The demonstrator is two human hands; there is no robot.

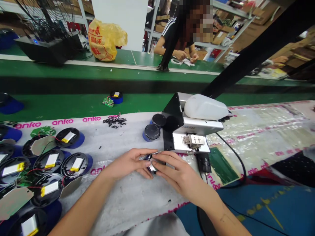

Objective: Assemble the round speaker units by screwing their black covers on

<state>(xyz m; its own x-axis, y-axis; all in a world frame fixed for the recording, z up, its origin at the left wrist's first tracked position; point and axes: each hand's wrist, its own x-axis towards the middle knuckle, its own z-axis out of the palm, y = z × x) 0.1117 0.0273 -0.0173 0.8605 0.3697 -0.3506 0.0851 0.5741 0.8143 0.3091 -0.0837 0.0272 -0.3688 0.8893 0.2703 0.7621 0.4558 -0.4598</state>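
Observation:
Between my two hands is a round black housing with a pale piece inside, mostly covered by fingers. My left hand grips its left side, thumb over the rim. From the right, my right hand closes round it with fingers across the top. Just beyond stand two dark round cups, one with a blue side. A silver and black benchtop machine sits to the right, a black-handled electric screwdriver at its front edge. Whether the screwdriver touches my right hand, I cannot tell; they look apart.
Blue housings with white batteries crowd the left. Small black parts lie in a heap. A translucent bottle rests on the machine. A black pole slants across the upper right. Behind the green bench, another person works.

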